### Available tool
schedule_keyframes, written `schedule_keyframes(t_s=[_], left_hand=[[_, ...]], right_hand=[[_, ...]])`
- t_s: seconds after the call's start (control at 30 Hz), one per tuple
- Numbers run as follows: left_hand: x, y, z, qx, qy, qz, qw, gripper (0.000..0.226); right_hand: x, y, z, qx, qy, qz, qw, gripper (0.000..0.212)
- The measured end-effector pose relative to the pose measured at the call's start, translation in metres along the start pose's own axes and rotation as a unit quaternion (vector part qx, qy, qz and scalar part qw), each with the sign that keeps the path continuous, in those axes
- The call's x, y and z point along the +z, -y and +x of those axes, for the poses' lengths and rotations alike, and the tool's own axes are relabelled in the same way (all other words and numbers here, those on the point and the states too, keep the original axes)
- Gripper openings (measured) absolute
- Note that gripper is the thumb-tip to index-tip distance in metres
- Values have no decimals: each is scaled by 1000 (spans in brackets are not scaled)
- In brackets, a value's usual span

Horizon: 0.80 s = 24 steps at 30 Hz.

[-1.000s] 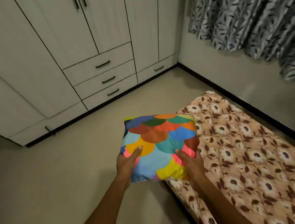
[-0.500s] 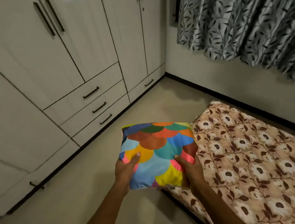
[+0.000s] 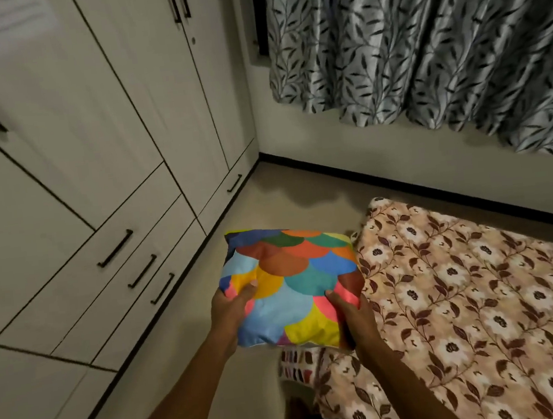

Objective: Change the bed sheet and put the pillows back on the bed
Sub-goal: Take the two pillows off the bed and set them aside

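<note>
Looks like the bring-the-fresh-sheet step. Both hands carry a puffy, squarish scallop-print bundle (image 3: 293, 276), probably the folded sheet, though it could be a cushion. The left hand (image 3: 233, 309) and right hand (image 3: 347, 315) each grip a near corner, thumbs on top, other fingers hidden underneath. The bundle sticks out past the thumbs, up in the air. The quilted floral mattress (image 3: 486, 306) lies right of the right fingers. Next I'd guess: set it there and shake it open. It's soft cloth, so it'll flop.

folded multicoloured sheet (image 3: 292, 285) | held above floor | beside floral mattress (image 3: 486, 306) edge
</note>
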State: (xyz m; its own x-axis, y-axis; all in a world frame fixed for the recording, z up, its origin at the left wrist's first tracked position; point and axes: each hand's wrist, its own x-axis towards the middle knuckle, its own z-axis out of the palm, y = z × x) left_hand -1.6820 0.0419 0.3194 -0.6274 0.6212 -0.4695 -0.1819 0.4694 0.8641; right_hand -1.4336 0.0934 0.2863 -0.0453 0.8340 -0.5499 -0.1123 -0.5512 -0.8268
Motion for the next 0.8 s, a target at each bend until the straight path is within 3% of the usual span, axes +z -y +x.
schedule_keyframes(t_s=[0.2,0.3,0.4,0.6,0.7,0.8], left_hand=[[24,-62,82,17,60,18,998,51],[37,-80,117,3,86,21,996,50],[49,-98,159,-3,117,42,992,54],[70,-131,248,-9,189,91,978,52],[76,-156,291,-11,228,115,967,42],[75,-185,334,-34,254,149,955,53]], right_hand=[[31,39,52,3,-14,3,1000,47],[47,56,75,13,-19,55,998,62],[65,74,102,54,-5,126,991,47],[106,93,151,118,0,212,970,42],[139,94,173,147,-6,218,965,52],[177,99,192,147,-46,234,960,55]])
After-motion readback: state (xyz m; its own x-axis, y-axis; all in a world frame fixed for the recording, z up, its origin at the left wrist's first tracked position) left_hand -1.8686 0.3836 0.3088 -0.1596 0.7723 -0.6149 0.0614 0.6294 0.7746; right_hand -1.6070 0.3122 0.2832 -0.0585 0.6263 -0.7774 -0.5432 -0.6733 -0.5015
